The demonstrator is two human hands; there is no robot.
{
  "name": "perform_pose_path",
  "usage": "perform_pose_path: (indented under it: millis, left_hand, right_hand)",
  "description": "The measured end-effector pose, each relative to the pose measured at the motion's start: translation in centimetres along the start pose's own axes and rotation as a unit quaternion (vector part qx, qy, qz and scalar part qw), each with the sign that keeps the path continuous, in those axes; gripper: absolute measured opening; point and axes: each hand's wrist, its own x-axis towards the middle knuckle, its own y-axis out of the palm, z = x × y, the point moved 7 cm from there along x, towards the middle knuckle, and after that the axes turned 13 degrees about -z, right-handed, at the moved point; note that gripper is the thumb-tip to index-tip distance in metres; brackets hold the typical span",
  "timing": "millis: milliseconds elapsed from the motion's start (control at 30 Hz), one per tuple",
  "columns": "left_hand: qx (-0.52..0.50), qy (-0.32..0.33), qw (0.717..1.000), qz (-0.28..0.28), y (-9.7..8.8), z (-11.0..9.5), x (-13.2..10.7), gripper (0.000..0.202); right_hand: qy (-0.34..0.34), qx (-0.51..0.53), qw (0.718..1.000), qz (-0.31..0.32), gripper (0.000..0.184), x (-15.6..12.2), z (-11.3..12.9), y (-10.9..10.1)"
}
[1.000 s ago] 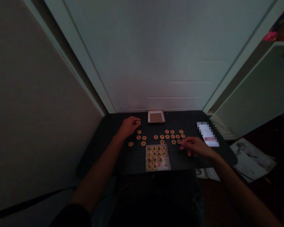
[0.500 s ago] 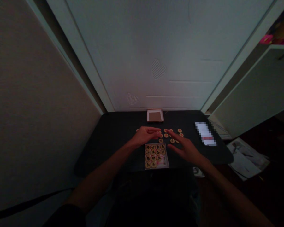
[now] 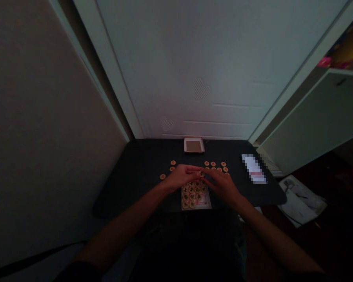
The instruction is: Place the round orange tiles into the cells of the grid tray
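Note:
Just above the far edge of a shallow box, the fingertips of my two hands meet around a round Chinese chess piece with a dark character. My left hand grips it from the left, fingers together. From the right, the thumb and fingers of my right hand close on the same piece. Rows of dark-lettered chess pieces lie in the box, whose near right corner shows its pink-marked bottom. My hands partly cover the box's far row.
Red-lettered pieces lie behind my right hand, and several more pieces are on the left. An upturned box lid sits at the back of the black table, by the white door. A phone lies at right.
My right hand has moved left and closed, its fingertips now meeting my left hand's at a chess piece. Both hands have come slightly nearer the box. The view has shifted slightly.

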Motion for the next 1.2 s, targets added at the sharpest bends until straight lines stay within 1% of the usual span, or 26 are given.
perform_pose_path:
  millis: [67, 167, 300, 400, 433, 500, 567, 633, 733, 867, 967, 1033, 1200]
  left_hand:
    - [0.009, 0.009, 1.000, -0.011, -0.2, 0.0, -0.1, 0.047]
    - [0.057, 0.044, 0.997, -0.042, -0.6, -0.2, -0.4, 0.037]
    - [0.117, 0.095, 0.983, -0.107, -1.2, -0.5, -1.1, 0.022]
    - [0.139, 0.127, 0.969, -0.157, -2.0, -0.5, -2.4, 0.022]
    - [0.148, 0.139, 0.963, -0.177, -2.5, -0.4, -3.0, 0.023]
    - [0.207, 0.205, 0.928, -0.233, -3.5, -0.6, -4.7, 0.022]
    - [0.246, 0.243, 0.902, -0.258, -4.1, -0.1, -6.1, 0.020]
    - [0.264, 0.257, 0.890, -0.268, -4.6, 0.7, -7.0, 0.018]
    - [0.276, 0.256, 0.880, -0.288, -5.2, 1.8, -7.6, 0.019]
    - [0.298, 0.229, 0.877, -0.300, -5.6, 2.6, -7.3, 0.021]
    - [0.306, 0.210, 0.884, -0.285, -5.4, 3.0, -6.9, 0.022]
    - [0.310, 0.199, 0.890, -0.270, -5.2, 3.3, -6.6, 0.022]
    - [0.324, 0.172, 0.899, -0.239, -4.9, 3.7, -6.0, 0.024]
  right_hand:
    - [0.021, 0.020, 1.000, 0.004, 0.033, 0.1, 0.1, 0.1]
    - [0.075, 0.044, 0.996, 0.001, 0.032, 0.3, -0.2, 0.2]
    - [0.125, 0.078, 0.989, -0.013, 0.033, 0.3, -0.6, 0.3]
    - [0.144, 0.091, 0.985, -0.026, 0.033, 0.2, -1.1, 0.2]
    - [0.149, 0.091, 0.984, -0.028, 0.033, 0.1, -1.3, 0.1]
    - [0.158, 0.093, 0.983, -0.024, 0.032, -0.1, -1.8, 0.0]
    - [0.173, 0.103, 0.979, -0.020, 0.033, -0.5, -2.3, -0.1]
    - [0.196, 0.118, 0.973, -0.029, 0.033, -1.1, -3.0, -0.2]
    - [0.262, 0.153, 0.952, -0.045, 0.033, -2.6, -4.2, 0.1]
    - [0.364, 0.208, 0.905, -0.074, 0.039, -5.3, -5.5, 1.0]
    - [0.424, 0.235, 0.869, -0.097, 0.044, -6.8, -5.9, 1.5]
    - [0.454, 0.254, 0.848, -0.100, 0.045, -7.4, -5.8, 1.8]
    - [0.504, 0.319, 0.796, -0.101, 0.051, -7.7, -5.5, 2.1]
